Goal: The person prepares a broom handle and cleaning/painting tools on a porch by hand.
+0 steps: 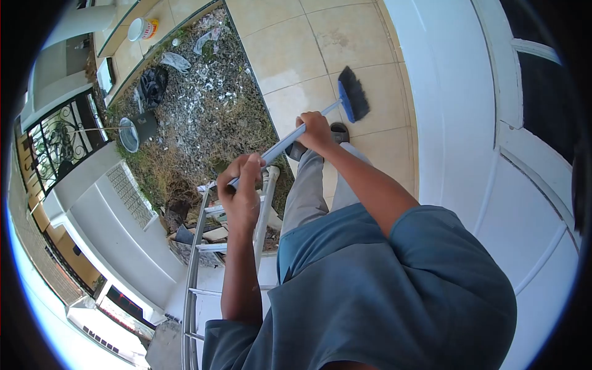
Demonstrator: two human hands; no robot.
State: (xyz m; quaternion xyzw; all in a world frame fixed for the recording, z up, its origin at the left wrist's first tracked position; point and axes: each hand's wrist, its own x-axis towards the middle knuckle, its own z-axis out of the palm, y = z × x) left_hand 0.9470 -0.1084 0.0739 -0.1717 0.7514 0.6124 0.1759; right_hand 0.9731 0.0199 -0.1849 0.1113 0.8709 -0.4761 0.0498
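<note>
A broom with a blue head and dark bristles [354,95] rests on the beige tiles, its pale handle slanting down to the left. My right hand [316,131] is wrapped round the handle on the side nearer the head. Farther along, close to the handle's other end, my left hand [240,186] grips it with the fingers curled and the thumb on top. The broom head lies just beyond my sandalled feet [338,131].
A metal ladder [195,265] stands at my left. Beyond it, a weedy, debris-strewn bed [209,117] holds a grey bucket [137,131] and a black bag [153,85]. A white tub [142,29] is at upper left. The white wall [450,123] runs along my right.
</note>
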